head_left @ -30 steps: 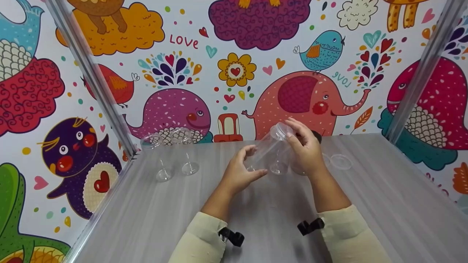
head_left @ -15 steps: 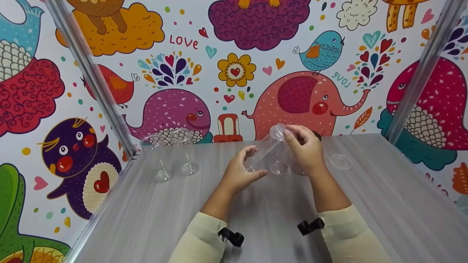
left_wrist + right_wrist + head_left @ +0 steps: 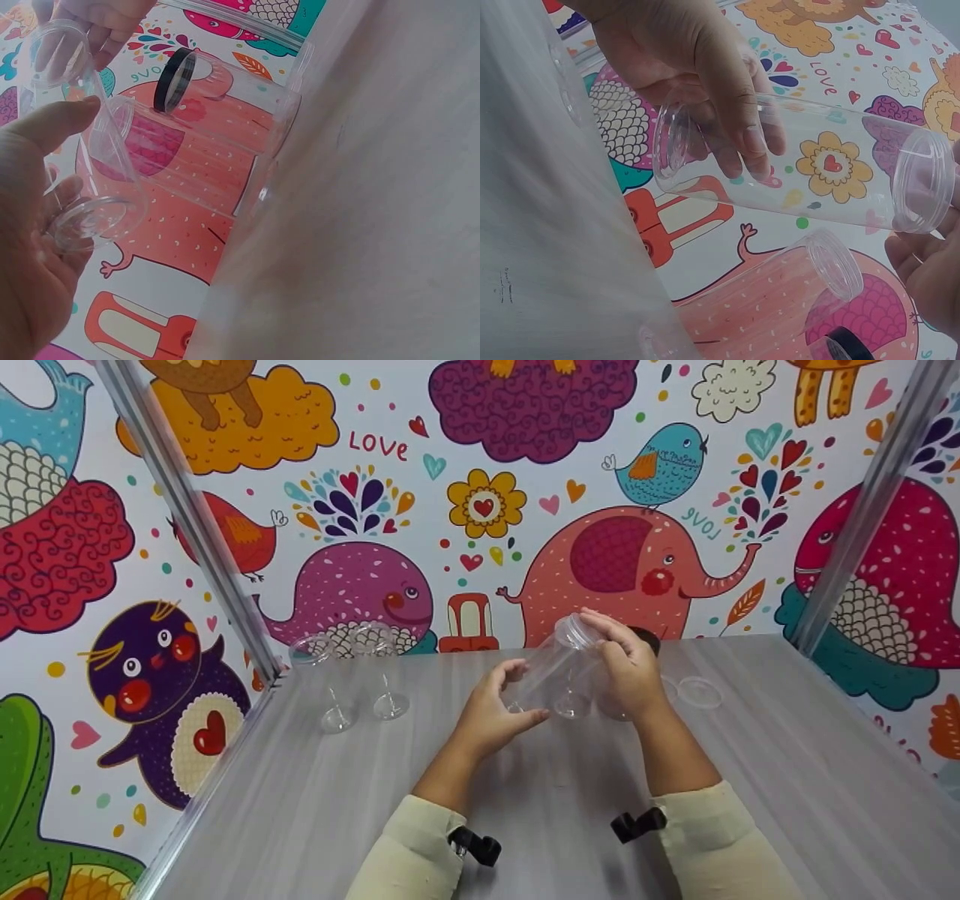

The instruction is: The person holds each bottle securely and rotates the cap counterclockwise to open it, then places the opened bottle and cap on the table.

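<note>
A clear plastic jar (image 3: 534,673) is held tilted above the table, its base toward the left and its mouth end up to the right. My left hand (image 3: 493,714) grips the lower part, thumb on one side and fingers on the other. At the upper end is a ridged clear screw lid (image 3: 924,181), with the fingers of my right hand (image 3: 631,669) around its edge. Behind the held jar stands another clear jar (image 3: 572,705). Beside that, a clear jar (image 3: 238,101) with a black lid (image 3: 174,81) is partly hidden by my right hand in the head view.
Two more clear jars, one (image 3: 337,718) in front and one (image 3: 390,706) behind, stand upright at the left of the grey table (image 3: 300,825). Clear round lids (image 3: 700,692) lie flat to the right. Printed panels and metal posts (image 3: 855,510) enclose the table.
The right hand's fingers have shifted around the lid, drawing back and then stretching forward over it again. The left hand and the jar have stayed nearly still.
</note>
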`<state>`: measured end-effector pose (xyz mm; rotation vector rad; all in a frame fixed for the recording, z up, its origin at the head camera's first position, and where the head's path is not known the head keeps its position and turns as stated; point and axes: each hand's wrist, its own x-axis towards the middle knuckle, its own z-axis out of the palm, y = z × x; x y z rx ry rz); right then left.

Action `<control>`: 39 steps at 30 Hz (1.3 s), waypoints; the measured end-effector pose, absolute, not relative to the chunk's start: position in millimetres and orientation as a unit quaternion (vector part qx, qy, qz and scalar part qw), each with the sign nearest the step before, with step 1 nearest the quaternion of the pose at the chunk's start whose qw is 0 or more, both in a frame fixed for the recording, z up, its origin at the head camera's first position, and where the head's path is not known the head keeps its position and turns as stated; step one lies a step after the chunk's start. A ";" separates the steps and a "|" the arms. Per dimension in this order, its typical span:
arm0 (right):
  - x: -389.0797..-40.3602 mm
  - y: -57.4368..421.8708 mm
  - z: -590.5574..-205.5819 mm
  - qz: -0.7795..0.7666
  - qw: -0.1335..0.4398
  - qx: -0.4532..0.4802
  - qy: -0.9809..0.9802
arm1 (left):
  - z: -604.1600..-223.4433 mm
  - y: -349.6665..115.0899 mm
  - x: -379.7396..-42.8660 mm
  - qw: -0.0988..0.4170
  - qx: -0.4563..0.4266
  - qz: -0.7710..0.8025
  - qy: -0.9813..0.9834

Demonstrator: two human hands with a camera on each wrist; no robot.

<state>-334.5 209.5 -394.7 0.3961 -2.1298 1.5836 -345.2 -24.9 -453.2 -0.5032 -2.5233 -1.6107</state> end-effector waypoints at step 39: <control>-334.4 206.2 -394.1 0.580 0.221 0.147 -0.770 | -453.9 -25.6 -345.3 0.046 -0.165 -0.536 -0.827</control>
